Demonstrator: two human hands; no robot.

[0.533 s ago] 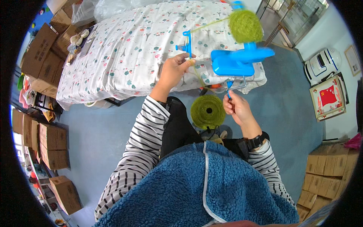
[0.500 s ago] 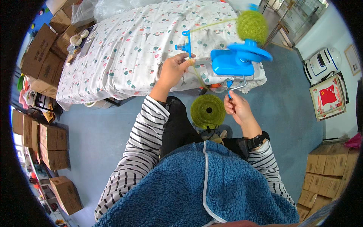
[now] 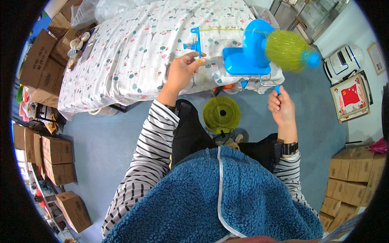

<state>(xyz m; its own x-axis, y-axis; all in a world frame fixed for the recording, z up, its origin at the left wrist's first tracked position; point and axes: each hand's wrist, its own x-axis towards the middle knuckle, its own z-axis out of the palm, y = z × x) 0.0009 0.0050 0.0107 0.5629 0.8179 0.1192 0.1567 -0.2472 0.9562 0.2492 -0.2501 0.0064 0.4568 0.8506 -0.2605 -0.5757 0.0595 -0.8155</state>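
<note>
Fat, blurry green yarn ball (image 3: 286, 50) on a blue winder (image 3: 247, 67) at the right end of the desk (image 3: 154, 52), long axis pointing right, slightly down. Left hand (image 3: 183, 71) pinches the strand (image 3: 223, 29), right hand (image 3: 283, 108) grips the crank knob (image 3: 277, 90).

It's glossy blue plastic on the winder (image 3: 247, 67), smooth and shining, with a crank (image 3: 268, 85) of bright bare metal! The yarn ball (image 3: 285, 50) looks fibrous through the blur; the yarn cone (image 3: 211, 116) — fuzzy, matt, rough. Now the tablecloth (image 3: 154, 44), soft creased cloth, and a nubbly fleece garment (image 3: 174, 194) with smooth pale trim (image 3: 219, 190). Crinkled, see-through plastic bags (image 3: 109, 10) here, dull cardboard boxes (image 3: 60, 150) there — and a smooth floor (image 3: 117, 133)!
</note>
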